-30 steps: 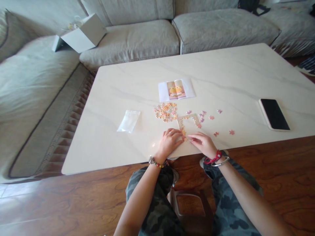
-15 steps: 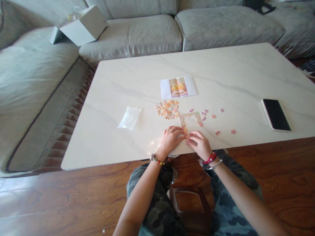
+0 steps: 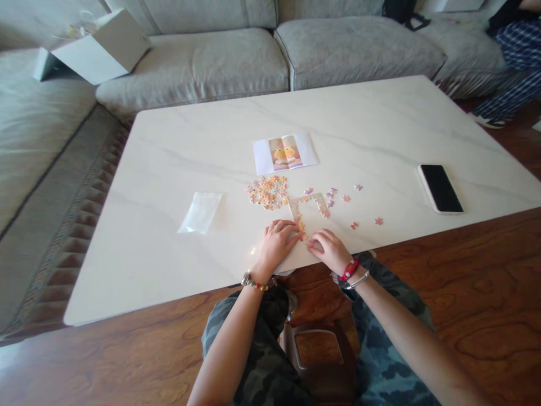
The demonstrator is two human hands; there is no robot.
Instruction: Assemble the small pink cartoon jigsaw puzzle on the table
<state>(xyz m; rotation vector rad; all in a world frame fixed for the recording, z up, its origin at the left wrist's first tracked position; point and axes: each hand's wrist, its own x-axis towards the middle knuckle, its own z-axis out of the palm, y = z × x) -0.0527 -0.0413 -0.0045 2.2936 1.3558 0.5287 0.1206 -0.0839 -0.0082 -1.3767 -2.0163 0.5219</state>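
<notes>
A partly joined jigsaw puzzle border (image 3: 297, 215) lies near the front of the table, its strips forming three sides of a frame. My left hand (image 3: 278, 241) is closed at the lower end of the left strip, fingertips and thumb against the joined pieces. Just to the right, my right hand (image 3: 332, 249) pinches a small pale puzzle piece (image 3: 307, 243), mostly covered by the fingertips. A heap of loose puzzle pieces (image 3: 267, 192) sits up and left of the border. Several pink and purple pieces (image 3: 346, 198) are scattered on its right.
A folded picture sheet (image 3: 286, 153) lies behind the heap on the white table (image 3: 169, 152). To the left is a clear plastic bag (image 3: 200, 212), and far right a phone (image 3: 440, 189). A grey sofa (image 3: 203, 62) stands behind; a person's leg (image 3: 499, 98) shows at right.
The camera view has shifted, so the table contents sit further left. My right hand has drawn slightly away from my left, opening a small gap between the fingertips.
</notes>
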